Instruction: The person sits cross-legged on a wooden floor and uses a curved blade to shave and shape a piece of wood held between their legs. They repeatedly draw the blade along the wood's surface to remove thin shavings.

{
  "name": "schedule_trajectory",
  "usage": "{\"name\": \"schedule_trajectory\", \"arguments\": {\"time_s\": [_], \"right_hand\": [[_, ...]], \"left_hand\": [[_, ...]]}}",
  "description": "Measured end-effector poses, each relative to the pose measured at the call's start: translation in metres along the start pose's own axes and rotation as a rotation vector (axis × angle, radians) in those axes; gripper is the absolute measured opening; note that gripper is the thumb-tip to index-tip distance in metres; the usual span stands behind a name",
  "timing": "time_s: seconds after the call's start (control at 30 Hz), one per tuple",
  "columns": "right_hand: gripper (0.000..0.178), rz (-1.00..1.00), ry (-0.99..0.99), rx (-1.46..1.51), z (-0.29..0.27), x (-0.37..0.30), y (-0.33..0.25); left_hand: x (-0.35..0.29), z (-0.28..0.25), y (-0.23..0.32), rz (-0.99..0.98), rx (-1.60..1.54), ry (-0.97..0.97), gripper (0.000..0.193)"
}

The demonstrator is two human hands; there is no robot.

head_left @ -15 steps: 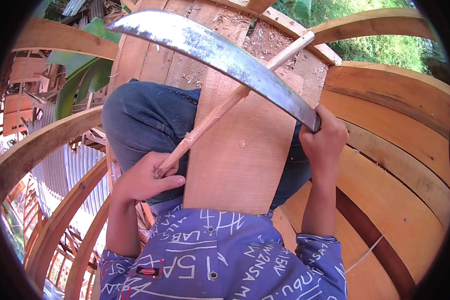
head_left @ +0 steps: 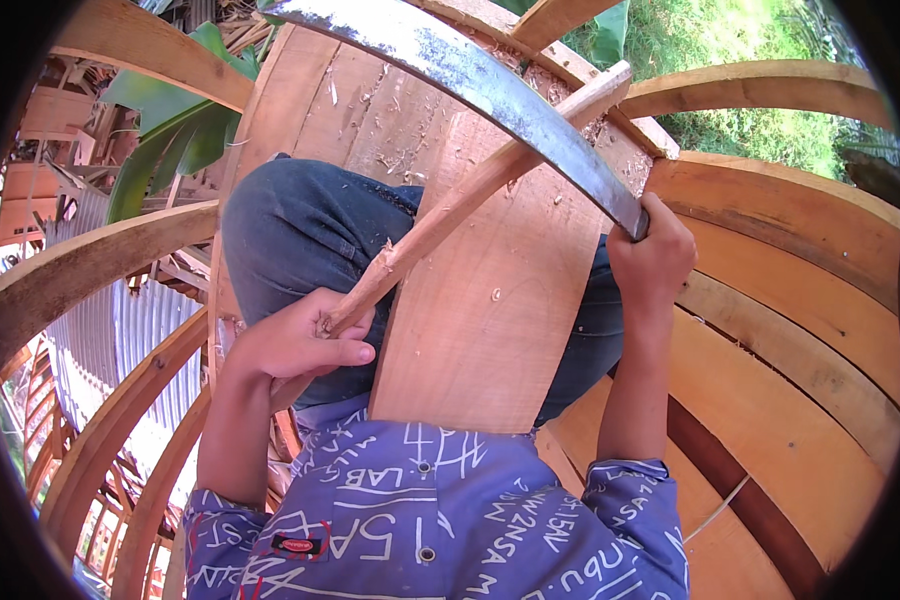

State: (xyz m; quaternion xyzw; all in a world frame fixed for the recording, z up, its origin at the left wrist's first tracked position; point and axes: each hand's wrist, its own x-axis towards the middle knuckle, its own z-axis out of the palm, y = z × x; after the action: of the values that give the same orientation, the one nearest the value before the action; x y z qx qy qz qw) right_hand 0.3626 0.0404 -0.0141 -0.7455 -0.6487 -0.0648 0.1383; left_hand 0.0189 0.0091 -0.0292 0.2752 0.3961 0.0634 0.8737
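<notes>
The landmark is the broad pale-brown wooden plank (head_left: 490, 300), which stands nearly upright against the person's lap, its lower end just above the blue shirt with white printing (head_left: 420, 520).

Containers: none can be made out; the curved wooden ribs (head_left: 100, 265) and planking (head_left: 790, 330) around the plank form a hull-like shell, though the fisheye bending makes its true shape uncertain. Loose wood chips (head_left: 400, 160) lie on the boards above the plank's upper end.

Labels: a small dark rectangular patch with a red border (head_left: 292, 545) sits on the shirt, below and left of the plank's lower end.

Work items:
1. The long thin reddish-brown wooden stick (head_left: 470, 195) lies diagonally across the plank's face, from lower left to upper right. Its surface is rough, with a small splinter curling up near its lower part.
2. The left hand (head_left: 295, 345) is at the plank's lower left edge. Its grip is closed around the stick's lower end, thumb lying across the front.
3. The long curved grey steel blade (head_left: 470, 80), mottled and worn, arcs over the plank's upper end and crosses the stick there.
4. The right hand (head_left: 650, 255) is at the plank's upper right edge. Its grip is clenched on the blade's lower end.

Dark blue trousers (head_left: 300, 235) show left of the plank.
</notes>
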Motion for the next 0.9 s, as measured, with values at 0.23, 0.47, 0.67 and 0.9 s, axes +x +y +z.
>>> {"name": "schedule_trajectory", "arguments": {"time_s": [0.23,0.47,0.67,0.9], "right_hand": [[0.007,0.067,0.043,-0.171,-0.009,0.012,0.023],[0.009,0.263,-0.033,-0.109,-0.038,0.014,0.037],[0.01,0.035,-0.037,-0.088,-0.023,0.002,0.001],[0.01,0.185,-0.087,-0.033,-0.023,0.002,0.022]], "left_hand": [[-0.003,-0.001,-0.01,0.05,0.04,0.01,0.036],[-0.001,-0.003,-0.001,0.006,-0.037,-0.089,0.035],[-0.007,-0.007,-0.01,0.062,0.03,-0.033,0.034],[0.004,0.0,-0.006,0.056,0.041,-0.013,0.037]]}}
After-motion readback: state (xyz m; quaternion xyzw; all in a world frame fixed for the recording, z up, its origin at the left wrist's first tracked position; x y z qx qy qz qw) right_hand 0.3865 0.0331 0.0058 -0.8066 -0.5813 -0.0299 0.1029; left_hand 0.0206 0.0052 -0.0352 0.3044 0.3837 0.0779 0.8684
